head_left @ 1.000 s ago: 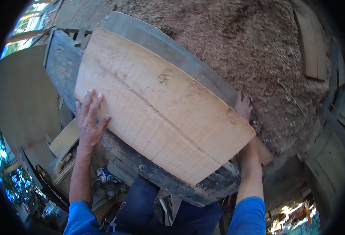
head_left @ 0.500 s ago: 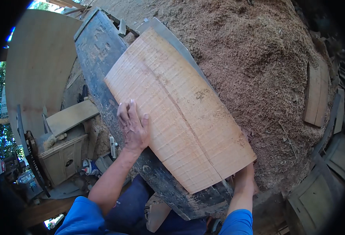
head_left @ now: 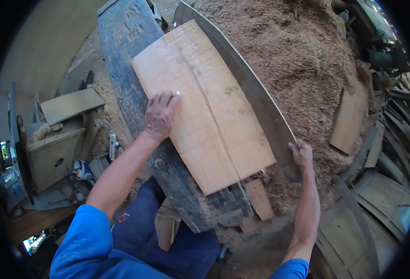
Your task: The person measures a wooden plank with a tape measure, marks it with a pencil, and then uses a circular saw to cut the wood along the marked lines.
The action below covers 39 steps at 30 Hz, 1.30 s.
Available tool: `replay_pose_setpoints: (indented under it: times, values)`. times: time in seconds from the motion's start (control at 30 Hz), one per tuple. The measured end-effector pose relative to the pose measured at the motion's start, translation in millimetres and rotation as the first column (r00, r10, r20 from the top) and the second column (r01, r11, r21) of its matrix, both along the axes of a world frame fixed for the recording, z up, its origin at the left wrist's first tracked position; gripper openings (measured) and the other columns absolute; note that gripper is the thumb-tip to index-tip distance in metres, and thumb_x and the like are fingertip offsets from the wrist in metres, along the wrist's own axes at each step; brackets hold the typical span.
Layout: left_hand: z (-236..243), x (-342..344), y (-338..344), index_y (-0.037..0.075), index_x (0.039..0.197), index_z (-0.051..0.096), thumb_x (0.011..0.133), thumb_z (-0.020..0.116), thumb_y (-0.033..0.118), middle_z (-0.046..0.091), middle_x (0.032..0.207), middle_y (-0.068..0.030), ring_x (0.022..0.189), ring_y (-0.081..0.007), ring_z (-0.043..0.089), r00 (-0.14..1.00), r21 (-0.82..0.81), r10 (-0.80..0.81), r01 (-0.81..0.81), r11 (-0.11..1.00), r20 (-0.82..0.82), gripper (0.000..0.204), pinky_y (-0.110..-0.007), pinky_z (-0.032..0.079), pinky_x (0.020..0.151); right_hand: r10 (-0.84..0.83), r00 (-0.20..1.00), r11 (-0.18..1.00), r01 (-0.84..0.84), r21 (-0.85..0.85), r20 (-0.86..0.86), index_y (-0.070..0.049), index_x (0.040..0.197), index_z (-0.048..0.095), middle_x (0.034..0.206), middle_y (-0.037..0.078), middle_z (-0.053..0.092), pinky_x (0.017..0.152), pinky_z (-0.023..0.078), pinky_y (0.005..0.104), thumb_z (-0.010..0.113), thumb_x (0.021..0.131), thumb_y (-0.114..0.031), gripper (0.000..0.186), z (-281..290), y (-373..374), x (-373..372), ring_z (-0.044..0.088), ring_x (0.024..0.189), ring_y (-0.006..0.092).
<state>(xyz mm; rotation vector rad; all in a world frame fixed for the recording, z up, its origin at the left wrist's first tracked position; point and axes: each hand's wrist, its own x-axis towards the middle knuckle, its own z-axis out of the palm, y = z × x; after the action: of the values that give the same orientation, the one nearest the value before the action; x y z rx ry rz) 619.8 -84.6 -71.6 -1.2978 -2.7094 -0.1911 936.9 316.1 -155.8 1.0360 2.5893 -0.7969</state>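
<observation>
A broad pale wooden panel (head_left: 205,116) with curved sides and a dark lengthwise seam lies over a worn dark bench plank (head_left: 126,60). My left hand (head_left: 161,114) rests on the panel's left edge, its fingers lying over the top face. Along the far right side of the panel runs a long thin grey-brown board (head_left: 247,83) with a pale bowed rim. My right hand (head_left: 302,153) grips this board's rim near its lower end, fingers bent around it. The underside of the panel is hidden.
A large heap of wood shavings (head_left: 279,51) spreads to the right, with a short plank (head_left: 349,121) on it. A small wood offcut (head_left: 259,199) sits by the bench's near end. At left stand a wooden box (head_left: 56,158) and a loose curved board (head_left: 72,106).
My right hand has come out from beneath the panel's near right corner and now grips the thin board. That board stands out farther from the panel. My left hand stays on the panel; the view has shifted.
</observation>
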Motion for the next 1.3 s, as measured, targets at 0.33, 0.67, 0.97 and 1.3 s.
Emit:
replay_pose_setpoints:
  times: [0.33,0.67,0.97,1.3]
  values:
    - [22,-6,30,0.006,0.140,0.055,0.092,0.037,0.078,0.057,0.135,-0.0252,0.130,-0.0415,0.049,0.821,-0.076,0.281,-0.281,0.957,0.497,0.089,-0.047,0.039,0.109,0.095,0.988,0.957,-0.056,0.286,-0.124,-0.001,0.105,0.067,0.089,0.020,0.066,0.068,0.049,0.0466,0.068,0.091,-0.016,0.020,233,-17,144,0.065,0.079,0.0380]
    - [59,-16,8,0.007,0.161,0.003,0.070,0.018,0.100,0.020,0.164,-0.0234,0.152,-0.0433,0.011,-0.076,0.128,-0.283,-0.758,0.639,0.956,0.131,-0.051,0.002,0.122,-0.144,0.820,0.916,0.322,0.238,-0.554,0.000,0.121,0.065,0.101,0.015,0.057,0.077,0.048,0.0444,0.070,0.076,-0.005,0.045,208,-298,112,0.057,0.092,0.0323]
    - [42,-49,-34,0.005,0.150,0.040,0.097,0.063,0.039,0.044,0.153,-0.0143,0.139,-0.0366,0.042,-0.091,0.110,-0.511,-0.930,0.349,0.854,0.067,-0.054,0.030,0.118,-0.118,0.893,0.956,0.221,0.195,-0.434,-0.013,0.126,0.065,0.112,0.013,0.053,0.091,0.043,0.0448,0.074,0.066,-0.009,0.060,152,-382,89,0.054,0.106,0.0319]
    - [27,-50,-52,0.007,0.141,0.050,0.100,0.061,0.024,0.054,0.143,-0.0118,0.132,-0.0344,0.049,-0.219,-0.121,-0.335,-0.949,0.291,0.916,0.046,-0.059,0.033,0.115,-0.202,0.867,0.911,0.336,0.237,-0.455,-0.007,0.124,0.065,0.114,0.017,0.057,0.095,0.042,0.0503,0.073,0.081,-0.034,0.052,141,-308,51,0.056,0.103,0.0374]
